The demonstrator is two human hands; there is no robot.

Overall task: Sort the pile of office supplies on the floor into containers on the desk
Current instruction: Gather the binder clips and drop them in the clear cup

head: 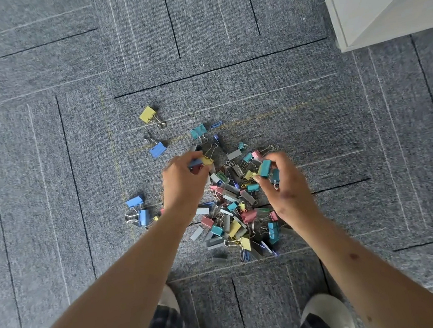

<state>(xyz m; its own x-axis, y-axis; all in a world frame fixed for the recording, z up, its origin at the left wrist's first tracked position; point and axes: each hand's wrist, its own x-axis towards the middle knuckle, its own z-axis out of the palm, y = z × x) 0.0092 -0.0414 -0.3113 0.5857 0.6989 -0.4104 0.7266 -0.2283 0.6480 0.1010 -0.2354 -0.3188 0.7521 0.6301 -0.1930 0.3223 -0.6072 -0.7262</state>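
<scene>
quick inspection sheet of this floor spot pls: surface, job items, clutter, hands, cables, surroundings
surface: grey carpet tiles, dark seams
job's things: pile of binder clips and paper clips on the carpet; stray yellow clip, blue clip and blue pair lie to its left
clutter: nothing seen
grippers: left hand grips several clips; right hand pinches a teal clip
cables: nothing seen
surroundings: white furniture corner upper right; shoes at bottom edge; no containers in view
</scene>
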